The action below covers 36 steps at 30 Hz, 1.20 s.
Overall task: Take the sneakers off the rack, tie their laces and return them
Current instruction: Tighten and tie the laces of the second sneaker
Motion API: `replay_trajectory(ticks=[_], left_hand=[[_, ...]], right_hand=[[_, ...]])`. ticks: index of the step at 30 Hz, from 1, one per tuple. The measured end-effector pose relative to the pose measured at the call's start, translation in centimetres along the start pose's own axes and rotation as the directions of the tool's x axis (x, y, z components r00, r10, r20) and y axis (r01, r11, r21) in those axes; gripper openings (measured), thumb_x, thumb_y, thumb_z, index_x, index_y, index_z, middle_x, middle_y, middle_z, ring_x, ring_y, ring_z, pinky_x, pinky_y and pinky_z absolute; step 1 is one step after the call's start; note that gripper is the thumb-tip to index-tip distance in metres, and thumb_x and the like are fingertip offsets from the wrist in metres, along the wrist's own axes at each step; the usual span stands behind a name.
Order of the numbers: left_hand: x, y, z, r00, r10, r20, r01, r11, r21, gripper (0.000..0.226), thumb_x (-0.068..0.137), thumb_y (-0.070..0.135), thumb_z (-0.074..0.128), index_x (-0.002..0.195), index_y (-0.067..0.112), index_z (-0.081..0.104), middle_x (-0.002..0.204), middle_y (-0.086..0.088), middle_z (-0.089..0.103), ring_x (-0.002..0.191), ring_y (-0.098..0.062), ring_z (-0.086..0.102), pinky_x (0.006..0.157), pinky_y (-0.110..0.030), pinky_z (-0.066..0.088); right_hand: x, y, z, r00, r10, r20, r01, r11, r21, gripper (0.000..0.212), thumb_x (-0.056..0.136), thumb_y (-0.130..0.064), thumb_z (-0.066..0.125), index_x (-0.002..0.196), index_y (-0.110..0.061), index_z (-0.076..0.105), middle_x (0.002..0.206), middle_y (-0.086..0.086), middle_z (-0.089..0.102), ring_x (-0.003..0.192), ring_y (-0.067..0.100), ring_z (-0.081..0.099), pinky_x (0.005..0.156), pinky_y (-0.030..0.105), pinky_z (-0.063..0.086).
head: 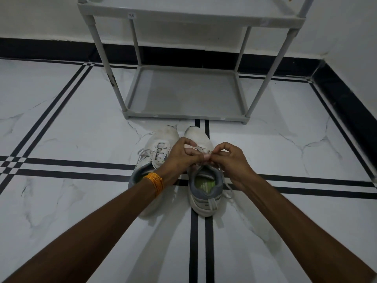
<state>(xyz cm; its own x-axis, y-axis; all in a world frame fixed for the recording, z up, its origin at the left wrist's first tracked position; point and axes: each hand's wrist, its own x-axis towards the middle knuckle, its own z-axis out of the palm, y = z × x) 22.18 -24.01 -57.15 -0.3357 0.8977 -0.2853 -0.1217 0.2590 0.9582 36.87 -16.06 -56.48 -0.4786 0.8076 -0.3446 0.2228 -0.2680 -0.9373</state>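
Two white sneakers sit side by side on the marble floor (pixel 81 123), toes pointing far twd the grey rack (pixel 185 92), just near of its bottom shelf, which is bare. Left sneaker (pixel 157 148) shows a bow already formed on its laces, partly hidden behind the forearm w/ the orange thread bracelet (pixel 156 180). Right sneaker (pixel 204 180) is the one being worked.

Left hand (pixel 179 156) & right hand (pixel 230 160) meet over the right sneaker's tongue, both pinched shut on its laces (pixel 201 149), fingertips nearly touching each other. Exact stage of the knot can't be told; fingers cover it. One loose lace end trails off the shoe's right side by the heel.

Handling, as a guess: laces are flat, soft, limp, light, so they need tension from both sides or the loop slackens; pinch close to the knot, not at the tips. Shoes look light w/ soft mesh uppers & firmer soles; they shouldn't slide much on the tile while pulling gently, but a hard tug could drag one. For the return, best hold is prob. the heel collar or fingers inside the opening, one per hand.
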Motion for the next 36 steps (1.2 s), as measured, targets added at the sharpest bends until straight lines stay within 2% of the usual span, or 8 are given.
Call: replay_trajectory(ticks=[3, 8, 13, 17, 19, 24, 32, 36], left_hand=[[0.5, 0.0, -0.2, 0.999, 0.014, 0.044, -0.016, 0.998, 0.055, 0.037, 0.079, 0.014, 0.078, 0.110, 0.003, 0.060, 0.084, -0.021, 0.073, 0.068, -0.016, 0.070, 0.055, -0.020, 0.054], [0.9, -0.5, 0.5, 0.996, 0.018, -0.085, -0.014, 0.998, 0.053, 0.024, 0.080, 0.014, 0.077, 0.094, -0.002, 0.068, 0.076, -0.013, 0.071, 0.060, -0.012, 0.067, 0.056, -0.020, 0.053], [0.7, -0.9, 1.1, 0.966, 0.209, -0.151, -0.141, 0.919, 0.369, 0.020, 0.079, 0.028, 0.078, 0.086, 0.011, 0.073, 0.077, -0.006, 0.075, 0.071, -0.014, 0.072, 0.063, -0.015, 0.054], [0.5, -0.7, 0.9, 0.955, 0.289, -0.069, -0.232, 0.869, 0.437, 0.018, 0.078, 0.028, 0.078, 0.088, 0.015, 0.071, 0.079, -0.002, 0.075, 0.075, -0.011, 0.072, 0.070, -0.021, 0.058], [0.4, -0.8, 0.4, 0.955, 0.297, -0.020, -0.259, 0.862, 0.437, 0.020, 0.077, 0.026, 0.080, 0.090, 0.014, 0.071, 0.080, -0.002, 0.075, 0.078, -0.011, 0.072, 0.074, -0.025, 0.060], [0.4, -1.2, 0.3, 0.918, 0.394, -0.045, -0.310, 0.783, 0.539, 0.014, 0.077, 0.024, 0.079, 0.085, 0.015, 0.071, 0.082, -0.002, 0.074, 0.073, -0.011, 0.071, 0.071, -0.029, 0.060], [0.2, -0.7, 0.8, 0.890, 0.455, 0.000, -0.366, 0.716, 0.594, 0.013, 0.080, 0.018, 0.074, 0.089, 0.016, 0.065, 0.079, -0.001, 0.072, 0.069, -0.011, 0.068, 0.066, -0.026, 0.056], [0.3, -0.6, 0.3, 0.832, 0.542, 0.119, -0.446, 0.527, 0.723, 0.011, 0.084, 0.019, 0.070, 0.093, 0.015, 0.074, 0.083, -0.004, 0.076, 0.073, -0.016, 0.070, 0.072, -0.031, 0.056]], right_hand=[[0.2, -0.3, -0.1, 0.990, -0.123, 0.072, 0.130, 0.985, -0.113, 0.017, 0.081, 0.009, 0.066, 0.082, -0.006, 0.058, 0.077, 0.010, 0.069, 0.069, 0.013, 0.070, 0.062, 0.020, 0.055], [0.3, 0.2, -0.5, 0.966, -0.245, 0.088, 0.256, 0.954, -0.157, 0.017, 0.080, 0.004, 0.072, 0.089, -0.002, 0.059, 0.090, 0.016, 0.073, 0.087, 0.023, 0.073, 0.079, 0.031, 0.060], [-0.4, 1.4, 0.0, 0.911, -0.411, 0.021, 0.389, 0.842, -0.375, 0.015, 0.083, -0.008, 0.073, 0.097, -0.011, 0.068, 0.094, 0.002, 0.074, 0.089, 0.010, 0.071, 0.082, 0.022, 0.058], [-0.6, 1.8, 0.5, 0.843, -0.537, 0.015, 0.458, 0.705, -0.542, 0.016, 0.088, -0.012, 0.067, 0.103, -0.010, 0.074, 0.098, 0.006, 0.075, 0.084, 0.009, 0.068, 0.083, 0.008, 0.051], [-0.5, 1.9, 0.8, 0.847, -0.531, 0.028, 0.441, 0.672, -0.595, 0.020, 0.090, -0.012, 0.064, 0.108, -0.009, 0.073, 0.104, 0.009, 0.072, 0.090, 0.013, 0.065, 0.086, 0.012, 0.051], [-0.3, 2.0, 1.4, 0.861, -0.505, 0.064, 0.418, 0.630, -0.654, 0.023, 0.093, -0.014, 0.060, 0.112, -0.008, 0.071, 0.105, 0.007, 0.056, 0.090, 0.010, 0.051, 0.072, -0.003, 0.037], [-0.7, 1.6, 1.0, 0.895, -0.432, 0.108, 0.416, 0.724, -0.550, 0.024, 0.094, -0.009, 0.056, 0.118, -0.016, 0.058, 0.100, 0.006, 0.070, 0.091, 0.017, 0.067, 0.082, 0.021, 0.054], [-0.6, 1.2, 1.3, 0.922, -0.366, 0.130, 0.371, 0.730, -0.575, 0.025, 0.098, -0.012, 0.052, 0.122, -0.015, 0.046, 0.103, 0.007, 0.067, 0.089, 0.018, 0.066, 0.074, 0.011, 0.049]])
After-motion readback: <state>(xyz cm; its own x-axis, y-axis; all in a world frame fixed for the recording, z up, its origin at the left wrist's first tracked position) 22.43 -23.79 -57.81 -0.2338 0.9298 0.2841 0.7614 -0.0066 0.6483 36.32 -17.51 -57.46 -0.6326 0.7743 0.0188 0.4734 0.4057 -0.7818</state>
